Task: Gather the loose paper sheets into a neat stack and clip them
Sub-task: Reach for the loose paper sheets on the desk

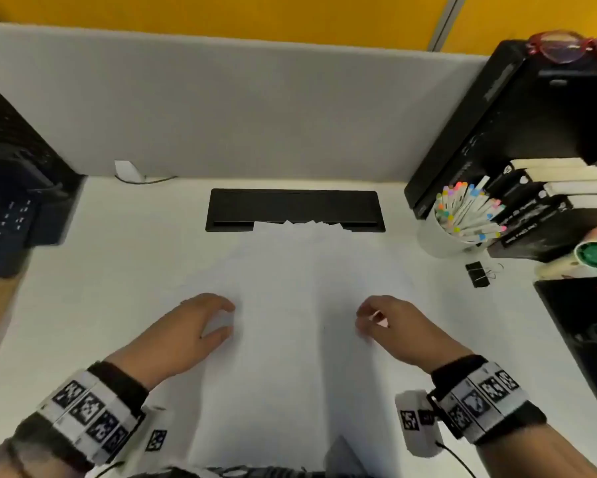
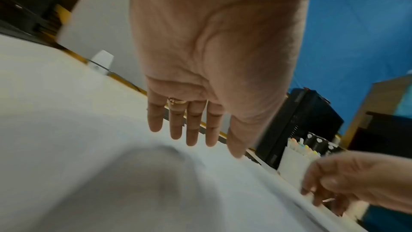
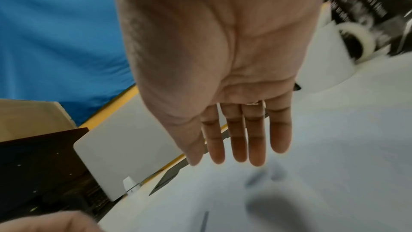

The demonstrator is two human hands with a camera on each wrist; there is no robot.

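— Hovering both over the paper sheets: my left hand at 8 o'clock, my right hand at 4, fingers relaxed, neither gripping anything.

— Why flank them like that?

— I judge it's to push the edges inward from both sides. The sheets lie fanned on the table, their far corners splayed against the black cable tray at 12.

— And the clip?

— A black binder clip waits at 2 o'clock beside the marker cup, well apart from the sheets, untouched.
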